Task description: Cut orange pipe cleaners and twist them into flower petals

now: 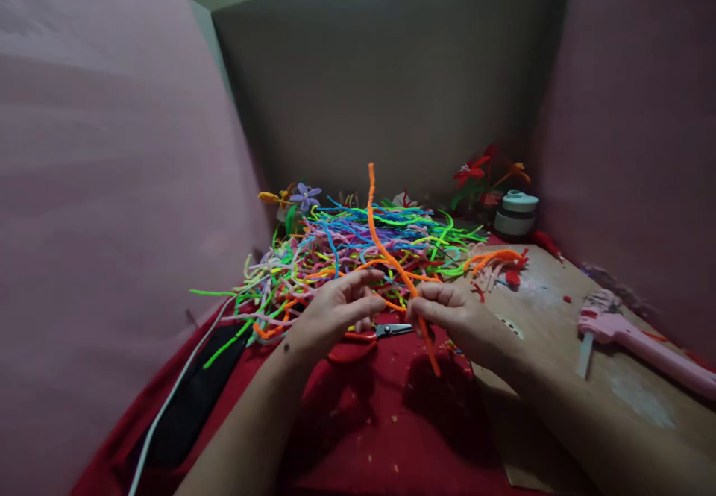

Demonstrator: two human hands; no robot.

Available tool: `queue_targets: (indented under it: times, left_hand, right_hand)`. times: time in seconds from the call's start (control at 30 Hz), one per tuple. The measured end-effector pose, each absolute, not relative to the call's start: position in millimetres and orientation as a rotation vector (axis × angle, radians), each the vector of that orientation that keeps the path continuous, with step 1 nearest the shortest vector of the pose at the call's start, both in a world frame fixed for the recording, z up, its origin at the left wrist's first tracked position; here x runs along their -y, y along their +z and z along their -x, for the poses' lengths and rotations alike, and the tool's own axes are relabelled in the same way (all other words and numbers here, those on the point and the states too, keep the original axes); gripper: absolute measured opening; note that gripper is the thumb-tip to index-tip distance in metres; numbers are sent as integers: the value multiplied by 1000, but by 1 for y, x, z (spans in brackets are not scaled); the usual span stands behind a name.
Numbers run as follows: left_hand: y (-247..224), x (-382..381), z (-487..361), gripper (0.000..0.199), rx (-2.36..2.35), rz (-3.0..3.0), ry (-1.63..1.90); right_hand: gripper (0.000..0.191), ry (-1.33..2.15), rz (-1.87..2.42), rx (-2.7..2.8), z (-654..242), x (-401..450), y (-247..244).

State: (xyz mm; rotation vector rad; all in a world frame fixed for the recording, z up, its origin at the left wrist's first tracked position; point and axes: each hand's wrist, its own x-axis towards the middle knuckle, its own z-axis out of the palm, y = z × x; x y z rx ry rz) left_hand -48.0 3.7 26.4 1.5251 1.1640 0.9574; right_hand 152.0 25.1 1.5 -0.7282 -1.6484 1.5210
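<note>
An orange pipe cleaner (390,259) is pinched near its lower end by my right hand (447,311). It rises slightly bent toward the upper left, and its short tail points down below my fingers. My left hand (347,298) is held to the left, its fingers apart and curved, with a gap between it and the orange stem. Beneath and between the hands lie red-handled scissors (394,330), blades toward the right. Just beyond is a large tangled heap of multicoloured pipe cleaners (341,246).
A pink hot glue gun (626,336) rests on a brown board (609,384) at right. Behind stand a lidded jar (515,214), red flowers (470,171) and a purple flower (306,196). A white cable (173,391) runs along the left, over a black item (193,399) on red cloth (358,436).
</note>
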Motion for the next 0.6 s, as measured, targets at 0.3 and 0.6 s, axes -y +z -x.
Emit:
queue_targets:
  times: [0.3,0.6]
  left_hand:
    - [41,-19,51,16,-853,-863,1545]
    - [33,-23,32,12,-723,-765,1674]
  right_hand:
    - [19,1914,698,1347,-152,-28,-5]
    - [36,2058,342,1061,-142,-26,-9]
